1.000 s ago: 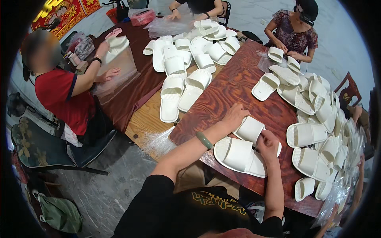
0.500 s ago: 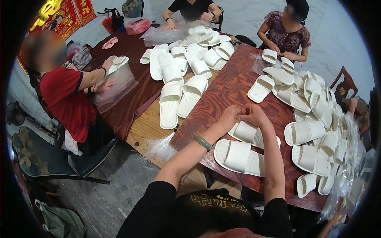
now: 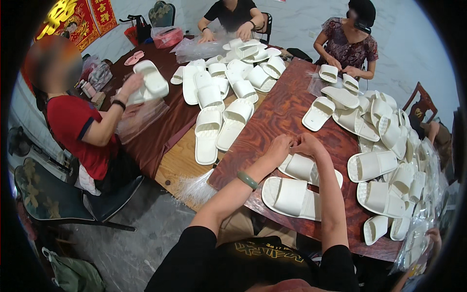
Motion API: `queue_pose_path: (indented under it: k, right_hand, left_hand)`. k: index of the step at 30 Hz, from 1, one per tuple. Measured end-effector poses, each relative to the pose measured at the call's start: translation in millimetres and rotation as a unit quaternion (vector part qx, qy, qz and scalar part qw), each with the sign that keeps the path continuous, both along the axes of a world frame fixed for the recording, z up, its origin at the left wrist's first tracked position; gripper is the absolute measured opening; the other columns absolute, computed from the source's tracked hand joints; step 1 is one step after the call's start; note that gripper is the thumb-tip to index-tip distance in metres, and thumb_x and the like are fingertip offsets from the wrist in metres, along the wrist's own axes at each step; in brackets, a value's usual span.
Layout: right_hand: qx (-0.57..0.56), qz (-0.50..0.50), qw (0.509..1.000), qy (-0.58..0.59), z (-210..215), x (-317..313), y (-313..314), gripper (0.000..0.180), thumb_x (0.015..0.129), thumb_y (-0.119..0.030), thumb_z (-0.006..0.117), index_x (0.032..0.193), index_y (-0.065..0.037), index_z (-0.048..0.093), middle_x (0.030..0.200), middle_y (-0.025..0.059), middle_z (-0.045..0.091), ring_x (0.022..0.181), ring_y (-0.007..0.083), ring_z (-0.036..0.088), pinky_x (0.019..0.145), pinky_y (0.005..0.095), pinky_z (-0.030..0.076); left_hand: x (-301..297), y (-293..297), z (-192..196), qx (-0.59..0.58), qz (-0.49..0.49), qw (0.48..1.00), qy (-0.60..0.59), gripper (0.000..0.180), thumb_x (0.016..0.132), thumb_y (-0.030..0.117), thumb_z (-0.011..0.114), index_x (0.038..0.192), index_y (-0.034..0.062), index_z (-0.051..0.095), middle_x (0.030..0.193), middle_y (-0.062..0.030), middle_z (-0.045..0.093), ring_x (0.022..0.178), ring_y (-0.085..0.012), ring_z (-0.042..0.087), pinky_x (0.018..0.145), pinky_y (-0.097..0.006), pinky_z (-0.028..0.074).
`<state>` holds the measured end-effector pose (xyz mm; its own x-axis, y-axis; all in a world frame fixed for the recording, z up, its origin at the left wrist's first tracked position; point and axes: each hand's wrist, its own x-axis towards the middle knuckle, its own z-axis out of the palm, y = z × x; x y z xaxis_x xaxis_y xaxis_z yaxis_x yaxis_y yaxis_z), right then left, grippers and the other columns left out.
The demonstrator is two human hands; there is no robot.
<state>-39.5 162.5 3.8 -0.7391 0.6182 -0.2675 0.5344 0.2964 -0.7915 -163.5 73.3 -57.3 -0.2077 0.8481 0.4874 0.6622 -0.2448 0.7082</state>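
Over the dark red wood-grain tabletop [image 3: 243, 160], my left hand [image 3: 279, 148] and my right hand [image 3: 308, 145] meet with fingertips pinched together. Whatever they pinch is too small or hidden to make out. Just below my hands lies one white slipper [image 3: 300, 166], partly covered by my right hand and forearm. Closer to me rests a second white slipper [image 3: 287, 195], its heel end behind my right forearm. A green bangle [image 3: 247, 180] circles my left wrist.
White slippers [image 3: 384, 197] pile up at the right beside clear plastic bags [image 3: 418, 238]. More slippers [image 3: 209, 129] cover the middle. White strands [image 3: 194, 187] hang at the near table corner. Co-workers sit at the left [image 3: 80, 121], far side [image 3: 233, 17] and far right [image 3: 346, 44].
My pinched hands stay almost in place, apart from a slight shift. At the left, the co-worker in red has lifted white slippers up off the plastic bag.
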Motion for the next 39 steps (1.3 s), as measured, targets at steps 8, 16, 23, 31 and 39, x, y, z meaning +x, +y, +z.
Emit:
queue_pose_path:
  k: [8,16,23,31,39]
  right_hand:
    - [0.131,-0.044,0.990,0.001,-8,1,-4,0.009,0.064,-0.007,0.072,0.063,-0.003,0.064,0.052,-0.0015,0.054,0.047,0.0058,0.046,0.046,0.0248,0.037]
    - [0.269,-0.035,0.955,-0.118,-11,0,-25,0.023,0.070,-0.023,0.069,0.077,-0.001,0.065,0.082,0.0214,0.064,0.081,0.0370,0.062,0.072,0.0429,0.049]
    - [0.235,-0.018,0.967,0.097,-7,8,-34,0.026,0.089,-0.020,0.048,0.087,0.002,0.063,0.089,0.0235,0.063,0.083,0.0359,0.062,0.071,0.0417,0.047]
    - [0.099,-0.066,0.964,0.239,-19,17,-18,0.016,0.084,-0.014,0.061,0.081,0.002,0.057,0.069,0.0008,0.058,0.064,0.0078,0.051,0.058,0.0246,0.041]
    - [0.031,-0.095,0.961,0.259,-22,23,-36,0.019,0.083,-0.014,0.063,0.091,0.002,0.065,0.077,0.0026,0.064,0.069,0.0074,0.055,0.063,0.0228,0.045]
  left_hand:
    - [-3,-3,3,-0.029,0.024,0.999,0.024,0.012,0.084,0.010,0.055,0.086,0.0010,0.063,0.083,-0.0194,0.059,0.083,-0.0377,0.057,0.071,-0.045,0.045]
    - [5,-18,7,-0.016,0.023,0.999,0.018,0.010,0.083,0.010,0.056,0.085,0.0017,0.062,0.085,-0.0189,0.059,0.085,-0.0381,0.057,0.072,-0.045,0.046]
    - [-9,0,-1,0.061,0.049,0.994,-0.082,0.019,0.090,0.013,0.054,0.095,-0.0016,0.064,0.093,-0.0136,0.066,0.088,-0.0228,0.062,0.078,-0.034,0.048]
    - [-14,2,33,-0.047,-0.115,0.878,-0.463,0.017,0.091,0.013,0.055,0.096,-0.0011,0.062,0.080,-0.0037,0.064,0.067,-0.0081,0.058,0.057,-0.020,0.042]
    - [-10,-15,31,-0.070,-0.120,0.872,-0.470,0.018,0.090,0.015,0.057,0.097,-0.0006,0.063,0.079,-0.0027,0.063,0.066,-0.0070,0.054,0.058,-0.019,0.041]
